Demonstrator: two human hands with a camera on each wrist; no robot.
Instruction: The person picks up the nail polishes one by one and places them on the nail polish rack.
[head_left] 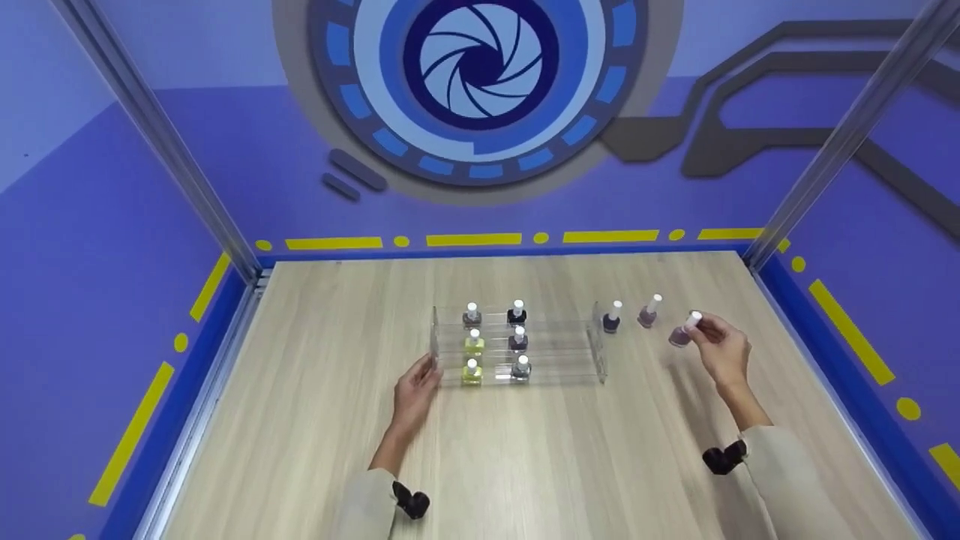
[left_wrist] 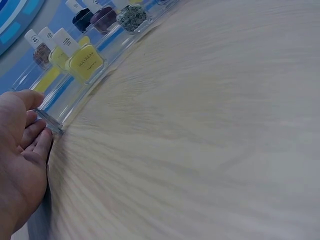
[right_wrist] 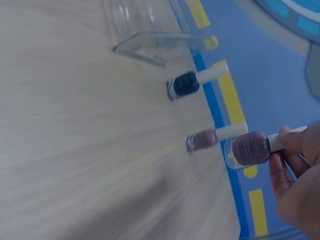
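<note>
My right hand [head_left: 724,351] pinches the white cap of a mauve nail polish bottle [right_wrist: 251,149], its base tilted toward the left above the table. At the left end of a clear tiered display rack [head_left: 559,352], my left hand [head_left: 415,390] grips the end panel, thumb on one side and fingers on the other. Two columns of nail polish stand on the rack's tiers. The left column has a glittery bottle [head_left: 472,318] at the back and two yellow bottles [left_wrist: 86,63] in front. The other column holds a black, a dark purple and a speckled grey bottle [left_wrist: 132,19].
Right of the rack, a dark nail polish bottle [head_left: 612,321] and a second mauve bottle [head_left: 648,315] stand on the wooden table [head_left: 525,465]. Metal posts [head_left: 840,142] and blue printed walls [head_left: 247,165] border the table.
</note>
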